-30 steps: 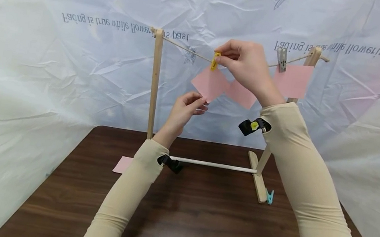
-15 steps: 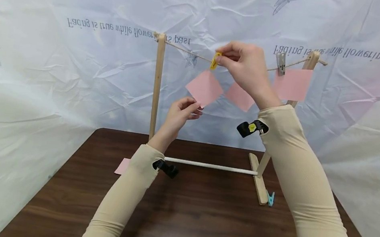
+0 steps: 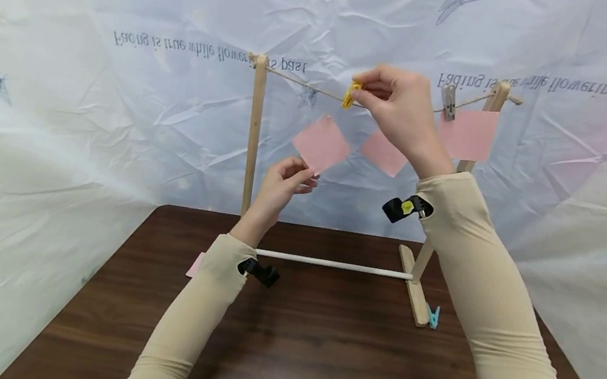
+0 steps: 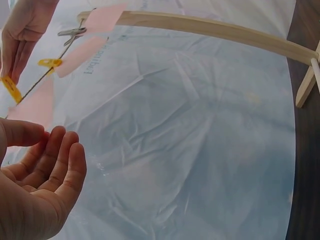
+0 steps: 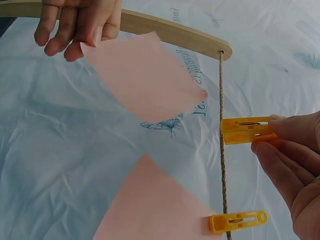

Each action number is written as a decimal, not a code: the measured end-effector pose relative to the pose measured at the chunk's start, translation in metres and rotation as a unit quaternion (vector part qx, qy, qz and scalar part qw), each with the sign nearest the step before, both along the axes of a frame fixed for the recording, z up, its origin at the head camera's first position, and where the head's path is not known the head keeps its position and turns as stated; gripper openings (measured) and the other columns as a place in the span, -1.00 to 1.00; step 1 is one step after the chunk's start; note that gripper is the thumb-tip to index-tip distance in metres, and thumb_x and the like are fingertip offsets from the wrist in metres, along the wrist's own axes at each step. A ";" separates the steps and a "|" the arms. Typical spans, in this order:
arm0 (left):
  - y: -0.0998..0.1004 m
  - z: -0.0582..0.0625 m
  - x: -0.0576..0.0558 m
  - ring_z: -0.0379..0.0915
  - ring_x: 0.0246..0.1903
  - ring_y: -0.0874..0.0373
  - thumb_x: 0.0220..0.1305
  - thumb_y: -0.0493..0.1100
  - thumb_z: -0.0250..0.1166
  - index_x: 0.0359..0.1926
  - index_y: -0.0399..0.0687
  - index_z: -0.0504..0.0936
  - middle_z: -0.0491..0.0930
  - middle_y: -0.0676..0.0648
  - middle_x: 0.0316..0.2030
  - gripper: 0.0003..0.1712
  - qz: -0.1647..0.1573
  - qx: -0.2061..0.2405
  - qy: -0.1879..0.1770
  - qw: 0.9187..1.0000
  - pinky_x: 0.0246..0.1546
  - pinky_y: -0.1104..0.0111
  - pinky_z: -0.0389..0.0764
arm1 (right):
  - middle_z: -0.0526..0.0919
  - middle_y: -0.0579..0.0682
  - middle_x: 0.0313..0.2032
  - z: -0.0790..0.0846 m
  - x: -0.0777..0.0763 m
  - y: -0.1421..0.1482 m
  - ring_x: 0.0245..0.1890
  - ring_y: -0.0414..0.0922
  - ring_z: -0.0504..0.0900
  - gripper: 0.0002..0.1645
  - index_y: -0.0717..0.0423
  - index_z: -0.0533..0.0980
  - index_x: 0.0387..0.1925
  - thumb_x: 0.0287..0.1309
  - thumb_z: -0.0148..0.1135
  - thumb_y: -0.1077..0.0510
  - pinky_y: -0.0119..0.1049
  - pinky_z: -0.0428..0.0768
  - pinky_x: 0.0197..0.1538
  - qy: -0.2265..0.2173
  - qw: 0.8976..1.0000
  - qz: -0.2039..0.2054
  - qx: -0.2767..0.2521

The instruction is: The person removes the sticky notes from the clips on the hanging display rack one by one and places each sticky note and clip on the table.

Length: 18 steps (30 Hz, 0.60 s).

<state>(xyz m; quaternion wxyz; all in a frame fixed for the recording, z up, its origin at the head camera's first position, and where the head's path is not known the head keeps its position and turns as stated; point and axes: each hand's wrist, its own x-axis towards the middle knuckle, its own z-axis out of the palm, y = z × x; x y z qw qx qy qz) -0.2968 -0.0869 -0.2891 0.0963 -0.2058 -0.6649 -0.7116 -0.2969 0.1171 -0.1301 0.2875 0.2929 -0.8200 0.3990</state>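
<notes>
Pink paper (image 3: 321,145) is pinched by left fingers (image 5: 66,32), yellow clip (image 5: 247,131) by right fingers (image 5: 276,170)

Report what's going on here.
A person's left hand pinches a square pink paper sheet by one corner, apart from the brown twine line. Their right hand holds a yellow plastic clothespin at the line. Two other pink sheets hang there, one in a grey metal clip, the other in a second yellow clothespin.

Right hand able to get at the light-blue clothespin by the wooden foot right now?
Probably not right away: the right hand is up at the rope, pinching a yellow clothespin it would likely need to release. Otherwise the way looks free; nothing covers the light-blue clothespin beside the wooden foot.
</notes>
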 end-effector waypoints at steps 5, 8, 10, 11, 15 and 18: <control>-0.002 -0.001 0.004 0.55 -0.01 -0.32 0.46 -0.20 0.24 -0.10 -0.24 0.55 0.66 -0.22 -0.11 -0.84 -0.001 -0.005 -0.004 1.000 0.03 0.12 0.65 | 0.77 0.06 -0.10 -0.005 0.003 0.008 -0.14 -0.15 0.75 -0.72 0.18 0.67 0.02 0.31 0.35 0.19 -0.37 0.66 -0.04 -0.010 1.000 -0.012 0.010; -0.006 -0.001 0.007 0.51 0.01 -0.38 0.46 -0.22 0.24 -0.10 -0.23 0.54 0.65 -0.27 -0.08 -0.86 -0.002 0.000 -0.001 1.000 0.05 0.10 0.64 | 0.76 0.03 -0.06 -0.005 0.007 0.014 -0.11 -0.18 0.74 -0.67 0.15 0.65 0.08 0.32 0.35 0.14 -0.41 0.64 -0.03 -0.013 0.999 -0.025 0.021; -0.008 -0.001 0.007 0.52 0.01 -0.36 0.46 -0.25 0.24 -0.10 -0.23 0.54 0.64 -0.31 -0.06 -0.88 -0.004 0.003 0.002 1.000 0.07 0.05 0.62 | 0.75 0.03 -0.05 -0.004 0.009 0.017 -0.10 -0.17 0.73 -0.65 0.14 0.64 0.10 0.32 0.35 0.13 -0.42 0.65 -0.09 -0.012 0.999 -0.029 0.024; -0.009 0.000 0.007 0.55 -0.01 -0.31 0.45 -0.25 0.24 -0.10 -0.23 0.54 0.63 -0.32 -0.06 -0.88 -0.003 0.002 0.004 1.000 0.08 0.05 0.62 | 0.75 0.03 -0.04 -0.004 0.010 0.019 -0.10 -0.17 0.73 -0.64 0.13 0.64 0.11 0.32 0.35 0.12 -0.43 0.65 -0.12 -0.011 0.999 -0.032 0.026; -0.014 0.001 0.008 0.63 -0.12 -0.08 0.44 -0.28 0.25 -0.11 -0.27 0.54 0.66 -0.28 -0.11 -0.88 0.007 -0.001 0.009 1.000 0.05 0.08 0.64 | 0.75 0.07 -0.04 -0.004 0.015 0.026 -0.10 -0.13 0.74 -0.63 0.16 0.62 0.12 0.34 0.33 0.14 -0.45 0.65 -0.15 -0.004 0.999 -0.036 0.027; -0.018 0.005 0.010 0.65 -0.17 -0.02 0.43 -0.29 0.27 -0.11 -0.28 0.56 0.68 -0.19 -0.17 -0.88 0.022 -0.003 0.011 1.000 -0.02 0.17 0.67 | 0.74 0.10 -0.03 -0.003 0.018 0.031 -0.09 -0.09 0.74 -0.62 0.19 0.61 0.13 0.34 0.32 0.15 -0.42 0.64 -0.04 0.005 0.999 -0.039 0.028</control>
